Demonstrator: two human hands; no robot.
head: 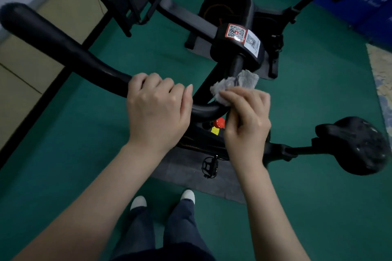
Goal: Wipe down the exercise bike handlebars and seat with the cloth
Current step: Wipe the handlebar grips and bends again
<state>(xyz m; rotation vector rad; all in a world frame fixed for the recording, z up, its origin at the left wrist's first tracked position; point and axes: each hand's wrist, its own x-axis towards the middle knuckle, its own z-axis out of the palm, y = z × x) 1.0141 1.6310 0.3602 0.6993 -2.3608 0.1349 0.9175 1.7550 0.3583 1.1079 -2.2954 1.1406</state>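
The cloth (pixel 235 83) looks soft, floppy and basically weightless, so bunching it up is the way to go. The right hand (pixel 247 121) has its fingers (pixel 239 95) curled round it, pressing it onto the handlebar (pixel 63 46) bend by the stem. The left hand (pixel 158 110) is wrapped round the bar, which looks rigid and smooth. The seat (pixel 356 146) is off to the right, nobody touching it.

You have green floor (pixel 318 91) all around, a grey mat (pixel 186 178) near, a blue banner (pixel 377 19) far right, and beige wall (pixel 63 2) far left.
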